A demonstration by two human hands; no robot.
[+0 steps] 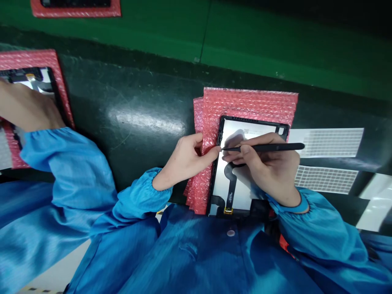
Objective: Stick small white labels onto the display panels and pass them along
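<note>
A flat panel [241, 192] with a black frame, a silvery back and a dark ribbon cable lies on stacked pink bubble wrap [249, 100]. My right hand [269, 165] is over the panel, closed around black tweezers [275, 147], whose tip points left to the panel's left edge. My left hand [188, 157] rests at the left side of the bubble wrap, its thumb reaching the panel's edge beside the tweezer tip. The left fingers curl at the wrap's edge, partly hidden, and nothing else shows in them.
Two white label sheets with small grids [333, 143] [327, 179] lie right of the panel. At the left, another person's hand [30, 106] is over a similar panel on pink wrap [63, 94]. Another wrapped piece [76, 12] lies at the top left.
</note>
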